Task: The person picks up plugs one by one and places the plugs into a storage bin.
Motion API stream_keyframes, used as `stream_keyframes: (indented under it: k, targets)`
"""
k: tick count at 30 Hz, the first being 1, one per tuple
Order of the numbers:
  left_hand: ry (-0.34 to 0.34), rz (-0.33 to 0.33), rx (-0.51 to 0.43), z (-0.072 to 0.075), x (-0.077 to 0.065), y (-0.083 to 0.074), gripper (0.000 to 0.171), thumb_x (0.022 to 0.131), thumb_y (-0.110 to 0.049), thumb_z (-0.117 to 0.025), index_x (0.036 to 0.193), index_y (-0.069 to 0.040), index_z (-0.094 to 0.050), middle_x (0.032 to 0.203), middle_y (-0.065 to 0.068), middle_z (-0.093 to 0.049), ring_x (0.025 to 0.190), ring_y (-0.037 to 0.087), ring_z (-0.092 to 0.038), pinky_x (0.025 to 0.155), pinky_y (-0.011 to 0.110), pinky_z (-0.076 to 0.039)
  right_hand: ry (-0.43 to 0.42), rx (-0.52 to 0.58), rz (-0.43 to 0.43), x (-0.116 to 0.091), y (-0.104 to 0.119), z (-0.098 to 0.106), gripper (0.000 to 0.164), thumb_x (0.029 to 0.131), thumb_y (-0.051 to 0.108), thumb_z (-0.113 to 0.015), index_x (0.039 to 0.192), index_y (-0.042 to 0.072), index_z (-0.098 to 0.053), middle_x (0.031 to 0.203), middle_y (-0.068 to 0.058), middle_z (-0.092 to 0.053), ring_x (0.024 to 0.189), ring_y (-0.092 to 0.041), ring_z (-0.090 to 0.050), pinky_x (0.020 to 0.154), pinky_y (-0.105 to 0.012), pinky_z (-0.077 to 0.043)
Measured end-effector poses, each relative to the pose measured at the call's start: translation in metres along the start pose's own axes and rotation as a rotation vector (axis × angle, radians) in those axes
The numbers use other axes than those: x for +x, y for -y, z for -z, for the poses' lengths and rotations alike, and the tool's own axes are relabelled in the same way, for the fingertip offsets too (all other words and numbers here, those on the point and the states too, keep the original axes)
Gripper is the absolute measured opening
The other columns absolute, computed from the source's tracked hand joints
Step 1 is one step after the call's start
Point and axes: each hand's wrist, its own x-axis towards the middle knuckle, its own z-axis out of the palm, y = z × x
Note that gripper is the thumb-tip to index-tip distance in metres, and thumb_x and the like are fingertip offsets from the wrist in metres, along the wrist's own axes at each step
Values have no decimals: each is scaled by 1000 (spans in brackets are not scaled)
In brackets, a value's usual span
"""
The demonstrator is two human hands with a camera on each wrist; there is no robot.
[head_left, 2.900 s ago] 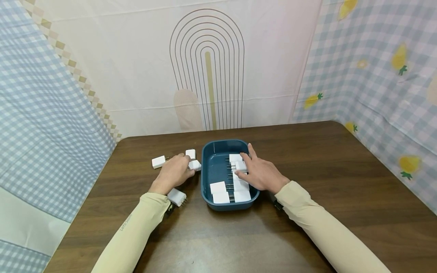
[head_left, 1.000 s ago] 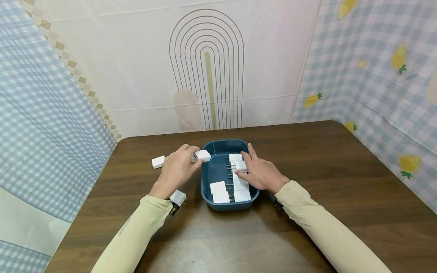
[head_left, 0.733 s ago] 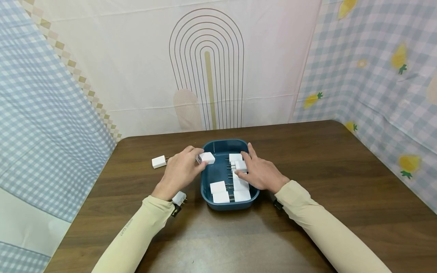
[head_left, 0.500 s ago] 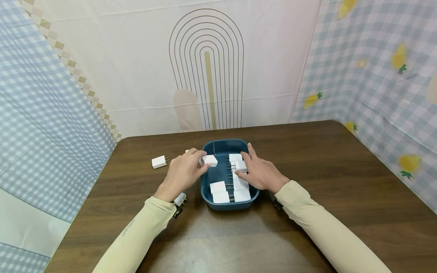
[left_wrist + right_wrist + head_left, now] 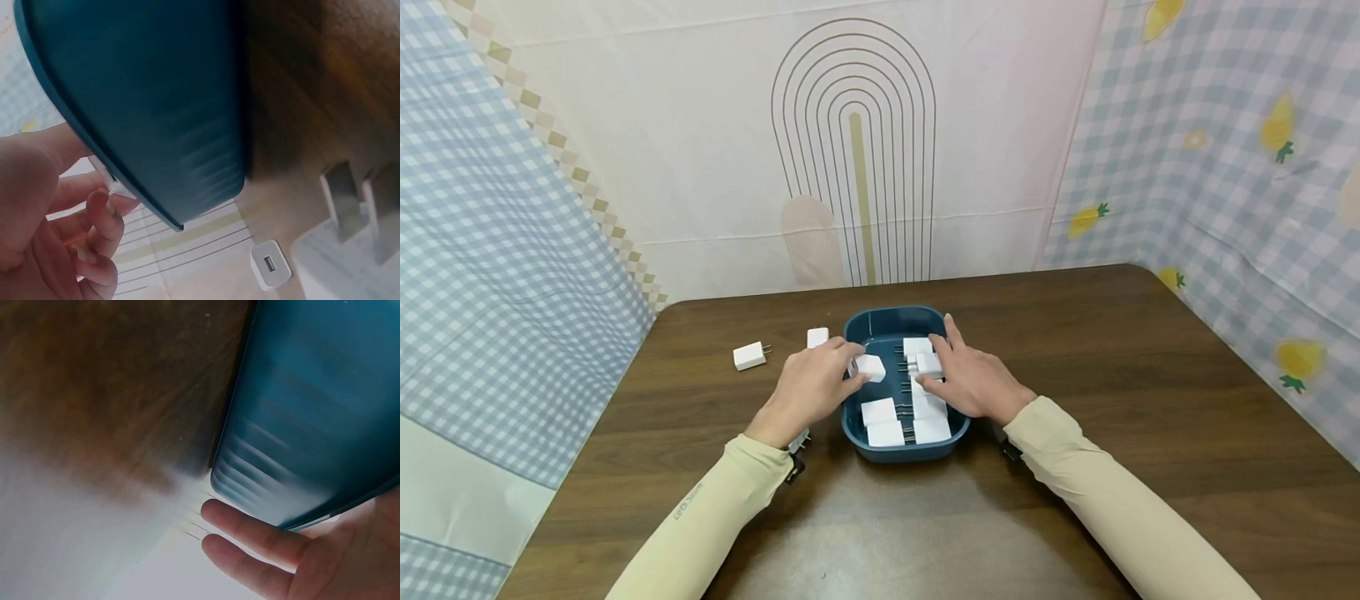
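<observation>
My left hand [image 5: 812, 383] pinches a white USB charger [image 5: 870, 367] between thumb and fingers, just inside the left rim of a dark blue plastic bin [image 5: 887, 323]. In the left wrist view the bin wall [image 5: 137, 94] hides most of that charger. My right hand [image 5: 977, 375] reaches over the bin's right rim, thumb and forefinger either side of another white charger [image 5: 928, 365], which lies over the right-hand row. Its other fingers [image 5: 250, 531] extend outside the bin. Several more chargers [image 5: 880, 412] lie in the bin, prongs pointing inward.
On the wooden table [image 5: 880, 525], one charger [image 5: 749, 357] lies far left and another [image 5: 817, 337] beside the bin's back left. A third charger [image 5: 800, 440], prongs out, sits partly hidden by my left wrist. A patterned cloth [image 5: 715, 167] hangs behind the table.
My left hand picked up a charger from the table left of the bin, lifted it over the rim and brought it toward me inside. My right hand has stayed in place.
</observation>
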Motion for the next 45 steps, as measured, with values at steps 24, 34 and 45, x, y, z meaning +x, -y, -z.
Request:
stream_keyframes:
  k: [24, 34, 45]
  targets:
    - [-27, -37, 67, -14, 3, -6, 34, 85, -33, -82, 112, -14, -77, 107, 3, -77, 95, 21, -55, 104, 51, -36, 7, 0, 8, -2, -1, 0, 81, 100, 57, -48, 160, 6, -27, 170, -23, 1, 121, -37, -65, 92, -48, -58]
    - [41, -47, 78, -12, 8, -10, 32, 86, -30, -81, 114, -15, -77, 112, 3, -77, 110, 24, -61, 113, 53, -33, 5, -5, 15, -1, -1, 0, 80, 101, 56, -48, 160, 6, -27, 170, -23, 2, 117, -36, -67, 89, -47, -59]
    - [83, -55, 54, -13, 9, -9, 27, 86, -29, -81, 109, -16, -78, 107, 1, -78, 109, 25, -63, 110, 56, -37, 10, -1, 18, -2, -1, 1, 80, 101, 56, -48, 159, 5, -27, 170, -24, 2, 118, -37, -66, 89, -48, -59]
